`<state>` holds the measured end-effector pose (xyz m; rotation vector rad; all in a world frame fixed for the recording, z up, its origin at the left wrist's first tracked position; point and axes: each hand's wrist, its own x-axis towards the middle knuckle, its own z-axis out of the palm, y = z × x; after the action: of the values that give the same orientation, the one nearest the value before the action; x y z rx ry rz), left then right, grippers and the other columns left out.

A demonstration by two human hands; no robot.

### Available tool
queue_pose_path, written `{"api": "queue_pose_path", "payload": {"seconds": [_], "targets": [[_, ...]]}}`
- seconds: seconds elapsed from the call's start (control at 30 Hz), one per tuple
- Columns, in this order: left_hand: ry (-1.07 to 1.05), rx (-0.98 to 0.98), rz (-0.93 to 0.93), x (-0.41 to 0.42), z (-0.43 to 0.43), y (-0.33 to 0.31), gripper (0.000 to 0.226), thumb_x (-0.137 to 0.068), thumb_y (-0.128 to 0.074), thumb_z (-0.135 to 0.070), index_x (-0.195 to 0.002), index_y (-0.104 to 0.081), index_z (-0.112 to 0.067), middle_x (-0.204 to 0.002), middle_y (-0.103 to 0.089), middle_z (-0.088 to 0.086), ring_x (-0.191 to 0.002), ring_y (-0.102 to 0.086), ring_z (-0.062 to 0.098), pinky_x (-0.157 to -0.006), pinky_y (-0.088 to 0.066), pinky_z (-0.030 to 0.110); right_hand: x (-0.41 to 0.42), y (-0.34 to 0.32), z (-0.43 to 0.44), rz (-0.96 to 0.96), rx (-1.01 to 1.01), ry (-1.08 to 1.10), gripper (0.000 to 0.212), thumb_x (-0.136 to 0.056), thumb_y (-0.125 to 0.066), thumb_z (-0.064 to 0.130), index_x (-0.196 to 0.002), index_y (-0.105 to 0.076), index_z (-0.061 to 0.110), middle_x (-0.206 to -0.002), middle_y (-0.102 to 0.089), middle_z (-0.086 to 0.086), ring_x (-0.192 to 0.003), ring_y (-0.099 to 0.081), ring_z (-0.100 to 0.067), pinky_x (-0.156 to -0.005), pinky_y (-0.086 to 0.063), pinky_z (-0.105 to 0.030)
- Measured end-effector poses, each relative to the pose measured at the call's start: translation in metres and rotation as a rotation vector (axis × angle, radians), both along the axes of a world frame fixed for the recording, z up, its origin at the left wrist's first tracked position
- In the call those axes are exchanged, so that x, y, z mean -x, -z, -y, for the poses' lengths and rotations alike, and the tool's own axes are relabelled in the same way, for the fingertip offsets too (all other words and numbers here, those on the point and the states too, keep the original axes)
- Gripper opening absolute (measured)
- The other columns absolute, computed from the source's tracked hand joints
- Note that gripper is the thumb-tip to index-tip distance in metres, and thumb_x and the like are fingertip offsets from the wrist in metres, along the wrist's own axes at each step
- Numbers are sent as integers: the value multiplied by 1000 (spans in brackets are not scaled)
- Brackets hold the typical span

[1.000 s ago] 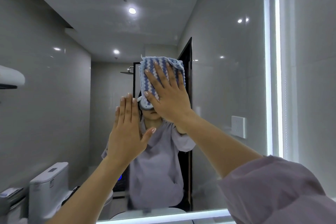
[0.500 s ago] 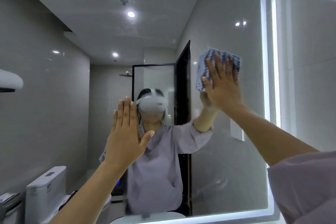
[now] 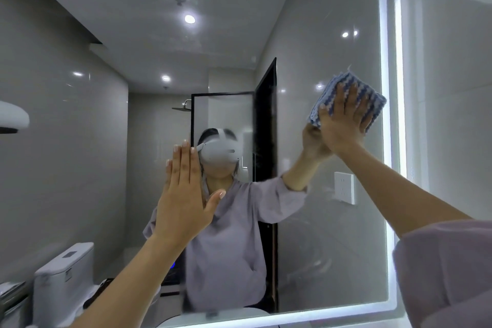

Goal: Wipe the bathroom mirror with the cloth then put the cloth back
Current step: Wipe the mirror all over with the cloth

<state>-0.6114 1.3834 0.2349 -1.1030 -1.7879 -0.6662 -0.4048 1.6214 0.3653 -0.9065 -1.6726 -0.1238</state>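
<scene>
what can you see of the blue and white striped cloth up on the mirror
The blue and white zigzag-striped cloth looks like soft, fluffy microfibre, folded into a thick pad, with layered edges showing at its lower left. It sits tilted and flat against the glass of the light-framed bathroom mirror, in the upper right part close to the glowing border. The right hand presses it to the glass with straight, spread fingers over most of its face.
</scene>
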Motion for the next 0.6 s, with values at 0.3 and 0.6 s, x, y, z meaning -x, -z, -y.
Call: {"api": "queue_pose_path", "payload": {"seconds": [0.3,0.6], "targets": [[5,-3,4,1,-1,-1,97,-81,-5,-70,-145,18,-2,-153,29,13,-143,26,25,-118,13,37,39,-20,38,36,-83,9,71,-98,-16,57,-151,18,25,-159,23,-6,-145,23,-31,-116,16,-51],[33,-31,-6,0,-2,0,96,-82,-6,-70,-147,11,0,-155,22,14,-145,21,25,-119,10,38,115,-50,127,96,-298,-170,73,-98,-27,40,-151,17,16,-159,23,-8,-145,23,-30,-116,15,-53]]}}
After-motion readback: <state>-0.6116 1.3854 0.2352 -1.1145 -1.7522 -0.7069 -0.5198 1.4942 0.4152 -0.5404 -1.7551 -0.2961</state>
